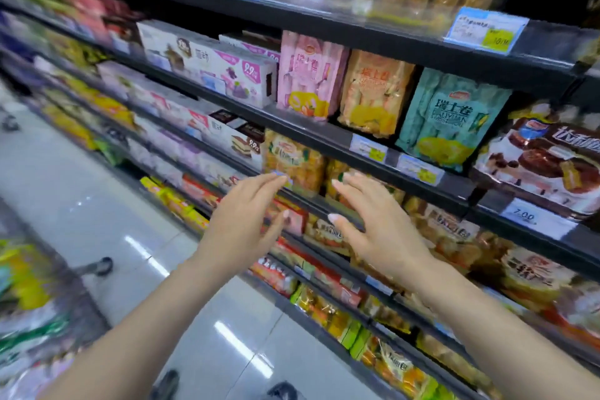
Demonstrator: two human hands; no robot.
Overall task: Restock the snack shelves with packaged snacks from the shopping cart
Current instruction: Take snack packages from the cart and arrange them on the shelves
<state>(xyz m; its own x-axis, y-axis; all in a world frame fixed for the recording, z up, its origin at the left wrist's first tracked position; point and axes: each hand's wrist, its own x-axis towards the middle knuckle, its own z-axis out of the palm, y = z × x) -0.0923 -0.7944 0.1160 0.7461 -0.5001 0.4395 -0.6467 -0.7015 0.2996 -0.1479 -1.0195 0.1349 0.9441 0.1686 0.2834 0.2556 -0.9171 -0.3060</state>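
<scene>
Both my hands are raised in front of the snack shelves, fingers straight and holding nothing. My left hand (246,217) hovers just before an orange-yellow snack bag (293,161) standing on the middle shelf. My right hand (373,224) is level with it, in front of a second orange bag (336,177) and the dark shelf edge (324,209). I cannot tell whether either hand touches a bag. The shopping cart (35,308), loaded with blurred yellow and green packages, sits at the lower left.
The shelf above holds pink (308,75), orange (375,92) and teal (451,120) roll bags, white boxes (214,65) and a chocolate cake bag (545,162). Lower shelves carry several red and yellow packs. Shiny tiled aisle floor (81,191) stretches left.
</scene>
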